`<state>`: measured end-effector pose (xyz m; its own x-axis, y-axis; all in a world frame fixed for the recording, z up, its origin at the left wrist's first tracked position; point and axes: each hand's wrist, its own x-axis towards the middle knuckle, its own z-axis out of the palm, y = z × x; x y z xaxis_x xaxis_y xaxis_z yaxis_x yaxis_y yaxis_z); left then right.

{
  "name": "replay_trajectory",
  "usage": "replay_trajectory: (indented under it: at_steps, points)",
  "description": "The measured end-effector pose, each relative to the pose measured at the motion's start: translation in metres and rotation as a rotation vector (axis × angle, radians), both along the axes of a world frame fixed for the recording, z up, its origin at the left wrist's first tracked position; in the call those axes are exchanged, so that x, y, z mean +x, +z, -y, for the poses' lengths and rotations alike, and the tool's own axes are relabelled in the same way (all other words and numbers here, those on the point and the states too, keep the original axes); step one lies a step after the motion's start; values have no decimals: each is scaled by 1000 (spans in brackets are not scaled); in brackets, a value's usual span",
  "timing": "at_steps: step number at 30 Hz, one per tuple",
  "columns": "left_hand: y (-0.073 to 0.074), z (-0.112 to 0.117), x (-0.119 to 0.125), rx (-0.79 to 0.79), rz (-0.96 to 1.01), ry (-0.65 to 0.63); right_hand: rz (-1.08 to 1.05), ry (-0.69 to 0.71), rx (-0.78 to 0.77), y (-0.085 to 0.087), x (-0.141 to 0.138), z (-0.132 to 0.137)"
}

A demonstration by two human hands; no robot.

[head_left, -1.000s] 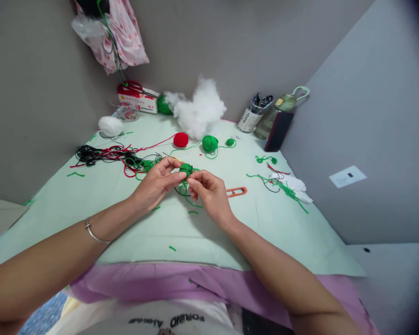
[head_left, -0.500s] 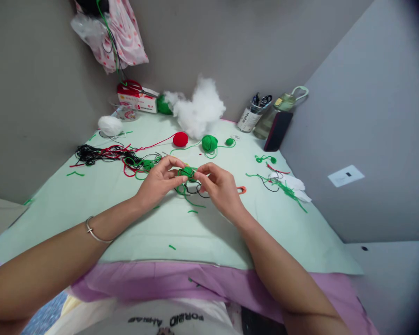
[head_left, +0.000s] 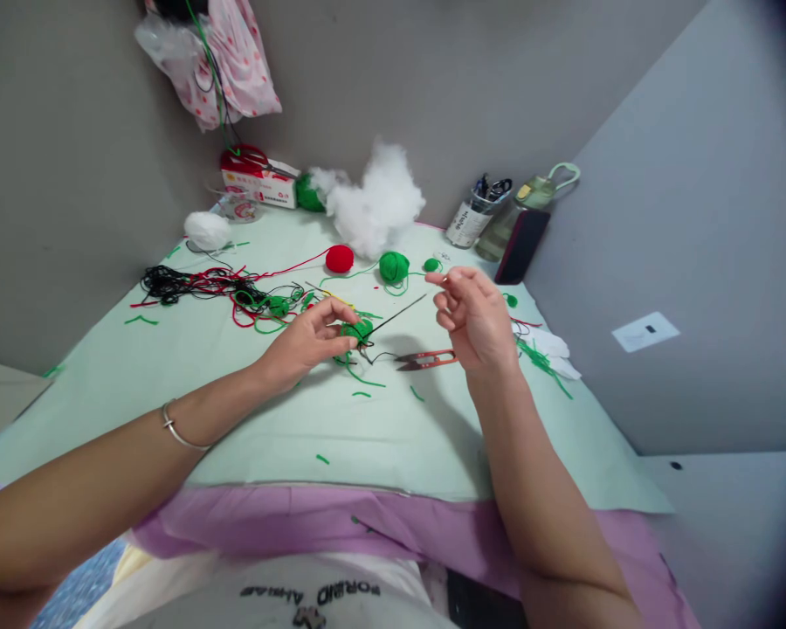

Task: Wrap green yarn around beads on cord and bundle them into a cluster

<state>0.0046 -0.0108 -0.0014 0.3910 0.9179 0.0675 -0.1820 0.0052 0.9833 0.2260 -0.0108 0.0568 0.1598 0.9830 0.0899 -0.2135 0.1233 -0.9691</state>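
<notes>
My left hand (head_left: 311,336) pinches a small green crocheted piece (head_left: 359,329) between thumb and fingers, just above the table. Black yarn (head_left: 396,316) runs taut from that piece up to my right hand (head_left: 475,310). The right hand is raised, its fingertips closed on what looks like a thin needle at the yarn's end, too small to see clearly. Below it on the table lie orange thread snips (head_left: 427,360) with dark blades. A yellow-handled crochet hook (head_left: 337,298) lies behind my left fingers.
Tangled black and red yarn (head_left: 189,284) lies at left. Behind are a red yarn ball (head_left: 339,259), a green yarn ball (head_left: 394,268) and white stuffing (head_left: 380,201). A pen cup (head_left: 470,223), bottle (head_left: 498,231) and phone (head_left: 522,246) stand back right. Yarn scraps (head_left: 543,367) lie at right.
My right hand has moved up and to the right, away from the green piece, drawing the black yarn taut. The snips and hook have come into fuller view. The left hand has barely moved.
</notes>
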Motion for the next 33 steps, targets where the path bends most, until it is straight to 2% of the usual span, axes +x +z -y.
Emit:
replay_trajectory:
  at_steps: [2,4,6,9,12,14,17,22,25,26,30,33]
  points:
    - [-2,-2,0,-25,9,-19,-39,154,-142,8,7,-2]
    - [-4,-3,-1,-40,14,-51,-67,238,-222,18,21,-6]
    - [-4,-5,-3,-47,39,-88,-153,190,-127,34,49,-14]
    - [-4,-7,-5,-54,82,-119,-256,38,176,59,108,-24]
    - [-2,-7,-6,-59,98,-154,-33,-60,299,75,153,-23]
    - [-2,-6,-6,-63,109,-182,63,-97,326,76,157,-19]
    - [-3,-7,-6,-91,99,-181,154,-82,304,64,127,-15]
    - [-1,-8,-7,-114,74,-143,227,-55,302,24,43,-5]
    - [3,-7,-7,-137,76,-140,413,74,247,5,4,15]
    - [4,-7,-8,-151,76,-140,503,107,237,1,-5,22]
    - [8,-6,-8,-194,66,-126,822,145,372,-9,-22,39]
    - [10,-6,-8,-196,59,-113,926,176,412,-11,-24,41]
